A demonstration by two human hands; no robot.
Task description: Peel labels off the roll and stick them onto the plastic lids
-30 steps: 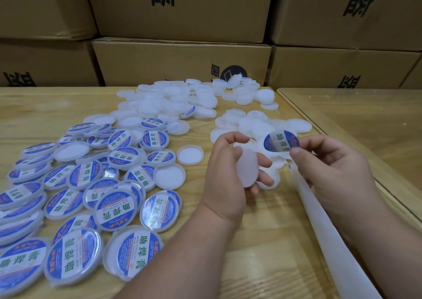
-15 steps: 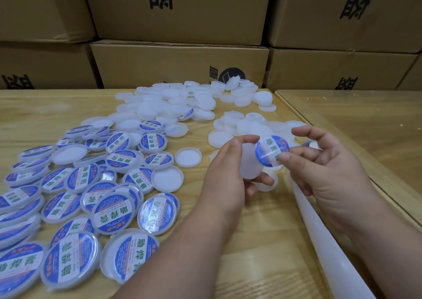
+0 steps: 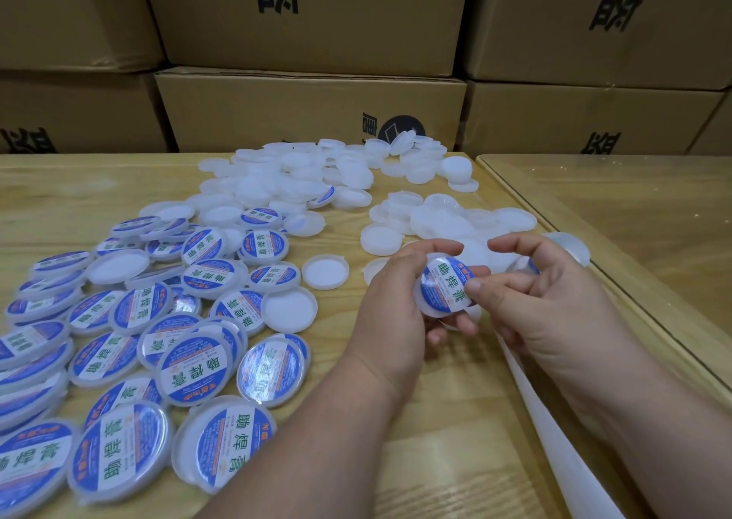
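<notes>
Backing strip (image 3: 554, 431) runs from the bottom right of the frame up under my right hand, white and bare along the part I can see. Bottom left is my pile of labelled lids (image 3: 130, 352), blue and white stickers facing up, overlapping each other all the way up the left side of the wooden table (image 3: 455, 439).

Middle of the frame is where I'm working. My left hand (image 3: 390, 312) is curled around one lid (image 3: 441, 294), thumb over its top edge and fingers underneath. The label (image 3: 447, 284) sits on the face of that lid, and my right hand (image 3: 554, 300) has its thumb tip pressing on the label's right edge. The other right fingers are loosely curled above it, and I can't tell if they're gripping anything.

Further up, centre and right, is the heap of blank white lids (image 3: 301, 181), with a couple of labelled ones mixed in. Behind the table, cardboard boxes (image 3: 309, 110) fill the whole top of the frame.
</notes>
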